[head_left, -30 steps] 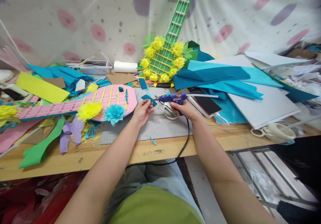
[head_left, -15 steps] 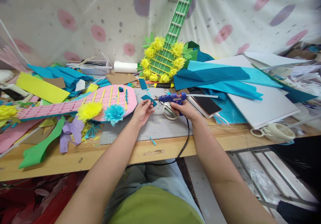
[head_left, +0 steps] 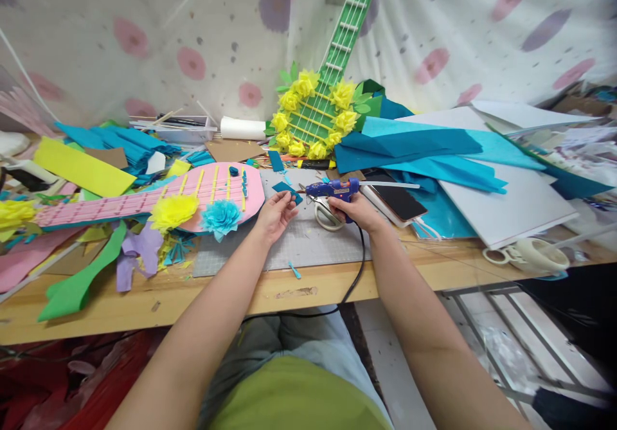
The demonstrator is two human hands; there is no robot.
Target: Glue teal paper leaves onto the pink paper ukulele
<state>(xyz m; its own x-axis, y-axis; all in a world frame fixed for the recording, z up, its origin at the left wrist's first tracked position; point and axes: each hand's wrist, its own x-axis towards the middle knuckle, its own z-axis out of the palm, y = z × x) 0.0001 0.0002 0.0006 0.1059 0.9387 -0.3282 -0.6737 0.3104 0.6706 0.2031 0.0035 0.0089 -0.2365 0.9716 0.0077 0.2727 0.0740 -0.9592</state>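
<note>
Between the fingertips of my left hand point(head_left: 278, 215) is a small dark-blue piece of paper point(head_left: 285, 189). My right hand point(head_left: 354, 210) is wrapped round the handle of a blue glue gun point(head_left: 330, 189), with a white glue stick point(head_left: 390, 185) poking out of its back. The gun's nozzle points left, close to the blue piece; I cannot tell whether they touch. Below the gun lies a pair of scissors point(head_left: 326, 223) with pale handles. Left of my hands rests a pink paper guitar point(head_left: 205, 182) bearing a yellow flower point(head_left: 174, 212) and a light-blue flower point(head_left: 220, 218).
A green guitar point(head_left: 335, 63) ringed with yellow flowers leans on the curtain. Under my hands is a grey cutting mat point(head_left: 308, 247). A phone point(head_left: 400, 202), blue paper strips point(head_left: 414, 150) and a tape roll point(head_left: 540, 255) are to the right. The gun's black cord point(head_left: 359, 269) hangs over the table edge.
Almost nothing differs. Both hands keep their hold on the blue paper piece and the glue gun, and the whole view has shifted very slightly.
</note>
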